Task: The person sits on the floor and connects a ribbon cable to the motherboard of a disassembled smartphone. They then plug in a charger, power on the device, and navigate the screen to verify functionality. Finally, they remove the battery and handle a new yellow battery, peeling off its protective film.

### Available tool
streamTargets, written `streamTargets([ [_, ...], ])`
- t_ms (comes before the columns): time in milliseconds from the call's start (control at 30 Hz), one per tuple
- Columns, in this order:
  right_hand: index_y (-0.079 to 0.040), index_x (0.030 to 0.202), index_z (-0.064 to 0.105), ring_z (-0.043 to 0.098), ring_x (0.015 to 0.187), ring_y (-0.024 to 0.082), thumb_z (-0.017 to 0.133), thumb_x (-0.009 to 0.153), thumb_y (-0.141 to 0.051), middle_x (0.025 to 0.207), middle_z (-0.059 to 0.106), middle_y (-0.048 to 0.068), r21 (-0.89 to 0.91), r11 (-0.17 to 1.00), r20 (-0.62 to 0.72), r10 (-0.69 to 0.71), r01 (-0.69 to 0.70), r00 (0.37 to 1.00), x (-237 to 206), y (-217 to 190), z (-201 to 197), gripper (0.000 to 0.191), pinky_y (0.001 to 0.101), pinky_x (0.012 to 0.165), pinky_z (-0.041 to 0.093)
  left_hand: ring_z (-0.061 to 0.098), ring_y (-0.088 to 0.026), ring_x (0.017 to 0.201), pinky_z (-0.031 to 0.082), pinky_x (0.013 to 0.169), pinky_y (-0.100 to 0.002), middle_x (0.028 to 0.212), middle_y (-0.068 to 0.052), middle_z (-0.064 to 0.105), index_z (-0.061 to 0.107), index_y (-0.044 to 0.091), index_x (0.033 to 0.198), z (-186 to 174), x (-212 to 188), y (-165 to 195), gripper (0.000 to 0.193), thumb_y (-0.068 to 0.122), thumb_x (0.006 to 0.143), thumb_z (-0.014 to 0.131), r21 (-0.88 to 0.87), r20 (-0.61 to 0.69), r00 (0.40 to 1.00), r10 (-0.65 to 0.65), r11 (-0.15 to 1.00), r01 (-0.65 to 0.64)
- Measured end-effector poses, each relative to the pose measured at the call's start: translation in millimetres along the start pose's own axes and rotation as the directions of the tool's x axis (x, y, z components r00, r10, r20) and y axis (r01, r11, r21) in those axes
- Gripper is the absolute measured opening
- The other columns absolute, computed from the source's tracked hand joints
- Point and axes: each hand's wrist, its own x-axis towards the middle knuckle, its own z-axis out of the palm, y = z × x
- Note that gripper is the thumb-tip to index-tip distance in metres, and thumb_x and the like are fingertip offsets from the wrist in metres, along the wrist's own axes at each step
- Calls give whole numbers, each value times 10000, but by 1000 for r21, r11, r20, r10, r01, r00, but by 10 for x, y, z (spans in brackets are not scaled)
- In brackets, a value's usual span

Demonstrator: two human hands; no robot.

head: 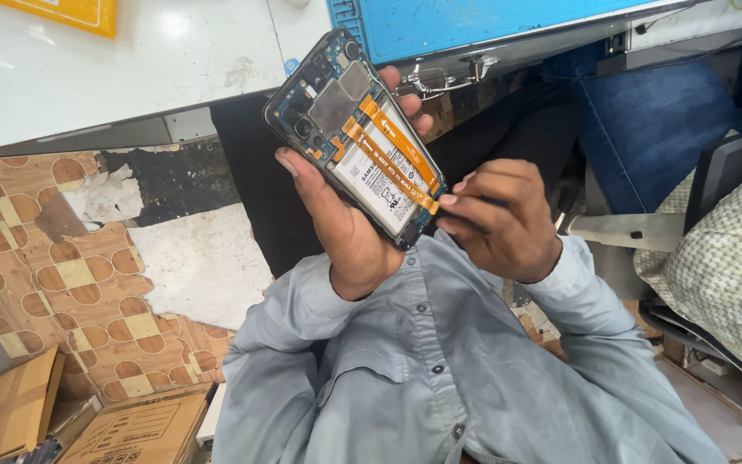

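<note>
- I am holding an opened phone [355, 137] in my left hand [345, 232], its back cover off and the inner parts facing me, near the centre of the view and a little toward twelve o'clock.
- My left fingers are wrapped around it: the thumb presses along its edge at nine o'clock, and the other fingertips show past its far edge at about two o'clock.
- My right hand [504, 219] sits at the phone's four o'clock, its fingers curled close together, with a fingertip touching the lower end of the orange ribbon strips [392, 150].
- I cannot tell whether that hand pinches a small tool or only the strip end.
- To do this well, I judge I should keep the left grip steady on the frame only, off the battery, and work the strip end gently, lifting straight and never creasing it.
- A sharp pull could tear the thin strip or its connector.
- The phone is tilted, its camera end toward eleven o'clock and its lower end toward five o'clock.
- It has a dark frame, a grey metal shield near the cameras, a pale battery [380, 185] with a printed label, and two orange strips running lengthwise over the battery.
- Behind it, at twelve o'clock, lies the white edge of a workbench [113, 77] bearing a blue mat [474, 21].
- Below, my grey buttoned shirt [440, 361] fills six o'clock; patterned floor [53, 275] and cardboard boxes [139, 430] lie toward eight o'clock.
</note>
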Motion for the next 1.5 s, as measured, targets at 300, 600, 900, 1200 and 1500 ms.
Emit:
streamTargets([
  [300, -78, 1168, 724, 588, 989, 239, 908, 852, -120, 1075, 575, 54, -6, 999, 19, -37, 37, 999, -28, 41, 12, 368, 369, 810, 500, 627, -269, 1237, 567, 1094, -445, 1403, -205, 558, 452, 20, 1498, -10, 21, 26, 704, 624, 1187, 266, -18, 18, 998, -64, 998, 65],
  [600, -89, 1128, 734, 578, 1016, 250, 932, 849, -144, 1077, 585, 58, 0, 997, 18, -78, 78, 997, -35, 52, 10, 346, 384, 810, 506, 629, -268, 1232, 565, 1094, -435, 1399, -204, 560, 447, 24, 1506, 12, 28, 49, 708, 628, 1185, 264, -52, 11, 996, -85, 995, 85],
  [900, -92, 1143, 793, 571, 953, 206, 914, 888, -238, 1066, 578, 29, -77, 985, 23, -155, 156, 988, -24, -11, -47, 318, 369, 769, 502, 646, -272, 1237, 565, 1071, -434, 1383, -199, 562, 442, 14, 1481, 28, 16, 57, 704, 628, 1188, 260, -65, -25, 996, -86, 994, 85],
  [1200, -80, 1125, 787, 571, 936, 217, 919, 870, -274, 1058, 596, 41, -107, 977, 15, -184, 185, 983, 8, 9, -56, 346, 377, 758, 499, 623, -267, 1264, 544, 1109, -437, 1396, -187, 548, 446, 12, 1532, 77, 18, 58, 752, 641, 1172, 246, -35, -17, 994, -106, 994, 106],
  [1500, -83, 1128, 780, 571, 927, 218, 919, 859, -292, 1066, 607, 38, -135, 971, 0, -197, 195, 980, 29, 16, -103, 368, 374, 756, 495, 604, -272, 1278, 532, 1112, -442, 1457, -201, 544, 421, 31, 1542, 171, 71, 87, 741, 636, 1152, 245, -44, -17, 995, -101, 994, 100],
])
